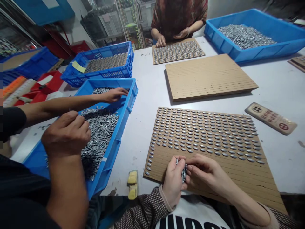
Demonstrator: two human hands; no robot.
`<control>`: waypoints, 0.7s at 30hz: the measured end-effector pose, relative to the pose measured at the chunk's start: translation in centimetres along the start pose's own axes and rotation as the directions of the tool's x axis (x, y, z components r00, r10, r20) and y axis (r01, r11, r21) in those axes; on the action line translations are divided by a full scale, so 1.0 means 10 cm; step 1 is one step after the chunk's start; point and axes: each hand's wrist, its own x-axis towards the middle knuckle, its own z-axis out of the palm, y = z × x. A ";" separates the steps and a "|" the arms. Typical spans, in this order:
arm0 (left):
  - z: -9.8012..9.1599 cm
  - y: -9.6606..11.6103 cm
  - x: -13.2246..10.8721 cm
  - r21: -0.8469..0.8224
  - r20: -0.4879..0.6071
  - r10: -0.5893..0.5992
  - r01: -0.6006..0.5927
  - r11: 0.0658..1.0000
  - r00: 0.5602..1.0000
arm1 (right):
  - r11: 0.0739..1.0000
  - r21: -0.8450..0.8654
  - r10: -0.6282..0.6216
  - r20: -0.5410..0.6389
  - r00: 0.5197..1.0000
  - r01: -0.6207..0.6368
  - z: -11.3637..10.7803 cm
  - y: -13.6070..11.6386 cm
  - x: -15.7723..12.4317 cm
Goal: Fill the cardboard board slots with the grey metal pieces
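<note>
My left hand (173, 178) is curled round a handful of small grey spindle-shaped metal pieces (184, 174), held above the near edge of a cardboard board (247, 178). Beside it, my right hand (208, 170) has its thumb and fingertips pressed together against that handful. Whatever lies between those fingertips is too small to make out. Rows of similar metal pieces (195, 128) lie in the board's grooves across its far part. One column of them runs down the left edge. The near grooves are bare cardboard, partly covered by my hands and forearm.
At left, a co-worker's arms (65, 136) reach over a blue tray (121, 127) of loose pieces. Another person handles a filled board (178, 52) opposite. Stacked cardboard (209, 76), a blue bin (257, 55), a printed tan case (270, 117) and a yellow object (132, 184) are on the table.
</note>
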 end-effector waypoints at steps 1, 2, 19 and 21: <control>0.01 -0.01 0.00 0.025 0.006 0.002 -0.003 1.000 1.000 | 1.000 0.009 0.010 -0.001 1.000 -0.010 0.00 0.01 0.00; 0.02 -0.01 0.00 0.046 0.013 0.004 -0.004 0.999 1.000 | 1.000 0.007 0.019 -0.004 1.000 -0.019 -0.01 0.01 0.00; 0.11 -0.02 0.06 0.133 0.090 -0.028 0.016 0.991 0.996 | 0.999 -0.055 -0.004 -0.121 0.993 -0.003 -0.20 0.07 -0.21; 0.11 -0.01 0.07 0.121 0.097 -0.052 0.041 0.992 0.994 | 0.989 -0.146 -0.062 -0.156 0.986 0.039 -0.24 0.12 -0.21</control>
